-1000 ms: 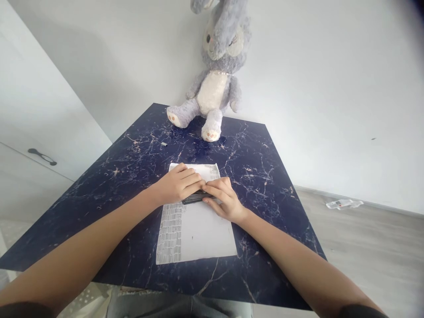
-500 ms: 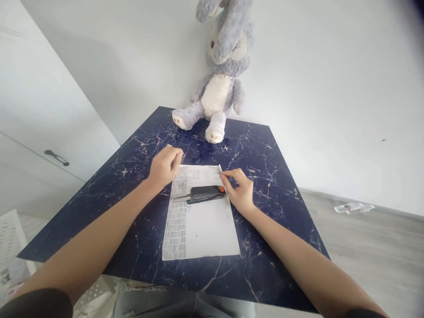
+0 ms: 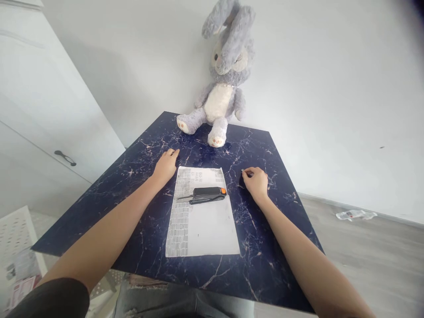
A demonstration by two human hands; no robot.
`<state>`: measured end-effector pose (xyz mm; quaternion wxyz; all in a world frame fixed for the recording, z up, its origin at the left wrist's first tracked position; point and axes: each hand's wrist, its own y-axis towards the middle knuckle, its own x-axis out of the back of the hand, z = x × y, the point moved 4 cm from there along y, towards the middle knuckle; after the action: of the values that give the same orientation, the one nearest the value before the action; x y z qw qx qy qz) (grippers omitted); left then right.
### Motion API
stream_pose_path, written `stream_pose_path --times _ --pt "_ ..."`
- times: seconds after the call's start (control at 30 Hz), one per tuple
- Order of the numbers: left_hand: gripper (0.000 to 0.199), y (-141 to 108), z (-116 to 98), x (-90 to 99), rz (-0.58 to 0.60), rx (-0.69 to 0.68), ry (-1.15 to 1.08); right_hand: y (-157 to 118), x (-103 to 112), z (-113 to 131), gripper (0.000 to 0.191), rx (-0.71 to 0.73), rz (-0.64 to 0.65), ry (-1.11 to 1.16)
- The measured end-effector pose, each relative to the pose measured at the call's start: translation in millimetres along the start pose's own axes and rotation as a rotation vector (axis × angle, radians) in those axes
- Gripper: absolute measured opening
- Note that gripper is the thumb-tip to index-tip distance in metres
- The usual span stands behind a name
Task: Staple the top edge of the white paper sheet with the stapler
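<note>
My left hand [image 3: 166, 165] rests on the dark blue marbled table [image 3: 145, 240], just beyond the upper left corner of a printed sheet of paper [image 3: 213, 232]. Its fingers reach forward over the tabletop and nothing shows in them. To the right of the sheet, my right hand [image 3: 256, 183] is pinched, thumb against index finger, low over the table. A tiny pale bit shows at those fingertips, too small to name. Across the sheet lies a black tool [image 3: 207, 191] with an orange end and a thin metal shaft pointing left; neither hand touches it.
A grey plush rabbit [image 3: 218, 104] sits at the table's far edge against the wall. A white cabinet with a dark handle [image 3: 65, 158] stands at left. White perforated baskets [image 3: 29, 229] are below left. A clear plastic packet [image 3: 356, 215] lies on the floor at right.
My right hand has moved right, from the sheet's upper right corner to the table beside it, still pinched. My left hand's fingers have straightened and lowered. The whole view has shifted slightly.
</note>
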<state>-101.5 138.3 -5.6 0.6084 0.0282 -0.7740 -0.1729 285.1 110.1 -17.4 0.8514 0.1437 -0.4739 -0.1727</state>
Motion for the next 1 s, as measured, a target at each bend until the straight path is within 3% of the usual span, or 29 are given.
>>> stream_pose_path --times 0.2,0.33,0.4,0.47,0.53,0.6,0.73,0.87,1.0 --pt "0.044 -1.9 2.5 2.8 -0.031 0.042 -0.069 0.5 0.7 -3.9 0.036 -0.014 -0.081 -0.026" --pt "0.036 -1.6 -1.2 3.7 -0.064 0.063 -0.076 -12.8 15.3 31.7 0.030 0.136 -0.177 0.149" --pt "0.031 -0.8 -5.1 3.7 -0.049 0.047 -0.062 -26.8 19.2 61.3 0.025 0.298 -0.079 0.343" --pt "0.027 -0.5 -8.9 3.8 -0.027 0.026 -0.045 -45.5 17.3 92.6 0.025 0.545 0.157 0.507" --pt "0.024 -0.9 -11.4 4.4 -0.025 0.014 -0.036 -64.7 11.7 113.8 0.036 0.760 0.402 0.545" --pt "0.021 -1.9 -13.6 5.6 -0.044 0.011 -0.046 -75.2 5.5 119.5 0.041 0.831 0.506 0.502" --pt "0.021 -6.3 -26.7 13.7 -0.159 -0.019 -0.228 -71.0 -2.6 105.3 0.029 0.656 0.407 0.394" --pt "0.021 -18.2 -53.6 27.1 -0.312 -0.144 -0.520 -62.1 -3.4 93.7 0.028 0.486 0.312 0.393" --pt "0.024 -26.5 -67.9 24.5 -0.275 -0.147 -0.744 -53.5 -1.7 86.5 0.027 0.299 0.235 0.394"
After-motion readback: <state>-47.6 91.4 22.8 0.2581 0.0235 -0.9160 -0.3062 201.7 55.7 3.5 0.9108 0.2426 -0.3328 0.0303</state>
